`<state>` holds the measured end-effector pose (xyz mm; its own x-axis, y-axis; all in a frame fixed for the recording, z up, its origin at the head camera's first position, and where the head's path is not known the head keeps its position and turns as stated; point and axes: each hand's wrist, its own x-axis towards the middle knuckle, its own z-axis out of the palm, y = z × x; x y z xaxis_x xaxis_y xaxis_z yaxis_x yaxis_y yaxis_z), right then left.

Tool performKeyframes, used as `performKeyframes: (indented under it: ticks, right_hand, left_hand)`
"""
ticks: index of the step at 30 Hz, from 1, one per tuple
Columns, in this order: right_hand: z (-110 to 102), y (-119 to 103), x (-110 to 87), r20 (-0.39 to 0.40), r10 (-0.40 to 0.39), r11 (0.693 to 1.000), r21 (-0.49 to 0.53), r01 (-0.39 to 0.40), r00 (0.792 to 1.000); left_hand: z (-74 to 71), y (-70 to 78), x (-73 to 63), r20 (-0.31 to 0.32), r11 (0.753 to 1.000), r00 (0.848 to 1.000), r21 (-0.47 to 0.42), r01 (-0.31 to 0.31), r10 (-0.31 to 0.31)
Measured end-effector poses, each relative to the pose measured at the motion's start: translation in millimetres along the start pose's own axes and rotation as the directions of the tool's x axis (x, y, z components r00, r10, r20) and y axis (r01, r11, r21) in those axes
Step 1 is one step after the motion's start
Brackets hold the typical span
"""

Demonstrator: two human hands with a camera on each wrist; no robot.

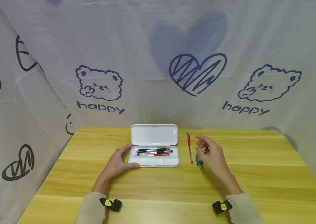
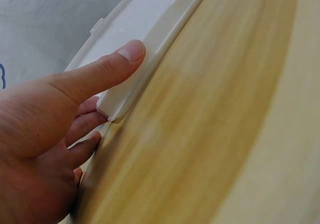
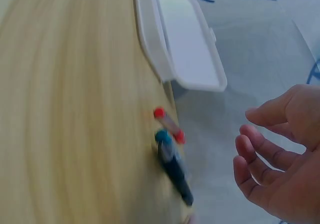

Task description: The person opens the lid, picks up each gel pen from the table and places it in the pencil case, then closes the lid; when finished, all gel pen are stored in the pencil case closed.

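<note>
A white pencil case (image 1: 146, 160) lies with its lid (image 1: 154, 134) raised at the back. Inside it are black-and-clear pens (image 1: 153, 151) and a red pen (image 1: 158, 154). My left hand (image 1: 116, 164) grips the case's left end, thumb (image 2: 125, 54) along the front wall and fingers at the side and back. My right hand (image 1: 212, 155) hovers over the pens right of the case, fingers loosely bent and nothing between them. Below it lie a blue-ended pen (image 1: 197, 159) and a black pen (image 1: 201, 165), partly hidden by the hand in the head view. A red pen (image 1: 189, 147) lies between case and hand.
The wood-grain table (image 1: 158, 193) ends just behind the raised lid. Past that edge hangs a pale cloth (image 1: 146, 93) with printed bears and hearts, which also covers the left side. A small black camera is strapped on each wrist.
</note>
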<state>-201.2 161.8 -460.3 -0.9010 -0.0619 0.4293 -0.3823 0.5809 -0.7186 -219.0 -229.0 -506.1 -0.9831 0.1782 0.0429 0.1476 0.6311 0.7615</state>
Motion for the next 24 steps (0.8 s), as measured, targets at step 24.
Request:
performKeyframes:
  ticks: [24]
  right_hand:
    - [-33.5,60.4,-17.1,0.062,0.35,0.93,-0.145,-0.339,0.935]
  left_hand:
    - [-1.9,2.9,-1.7,0.003,1.0,1.0,-0.012,0.017,-0.017]
